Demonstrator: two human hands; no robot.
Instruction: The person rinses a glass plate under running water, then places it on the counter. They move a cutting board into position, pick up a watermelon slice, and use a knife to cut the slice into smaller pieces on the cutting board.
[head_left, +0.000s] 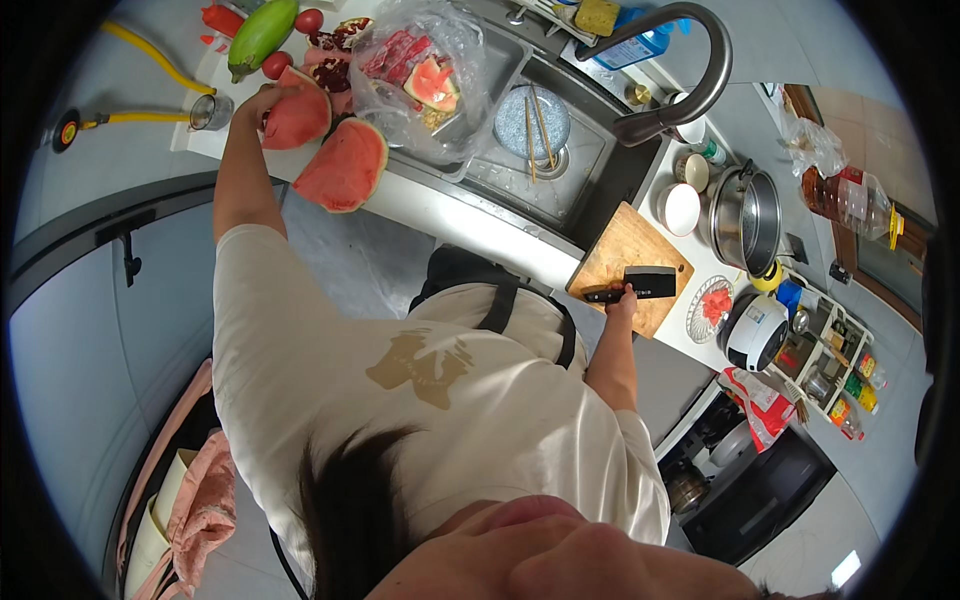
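Note:
At the counter's left end, my left hand (271, 101) grips the edge of a cut watermelon piece (300, 116); some fingers are hidden behind it. A second watermelon piece (349, 166) rests close by at the counter's front edge, its red flesh facing up. On the right, my right hand (621, 300) holds the black handle of a cleaver (651, 281). Its dark blade is flat over a wooden cutting board (624, 238). A glass plate (697, 309) with red watermelon pieces (717, 304) stands to the right of the board.
Between my hands is a sink (592, 161) with a patterned plate (517, 124), chopsticks (541, 131) and a curved faucet (724, 60). A plastic bag (469, 37) with rinds lies at its left. Bowls (679, 210), a steel pot (759, 221) and a rice cooker (757, 330) line the right counter.

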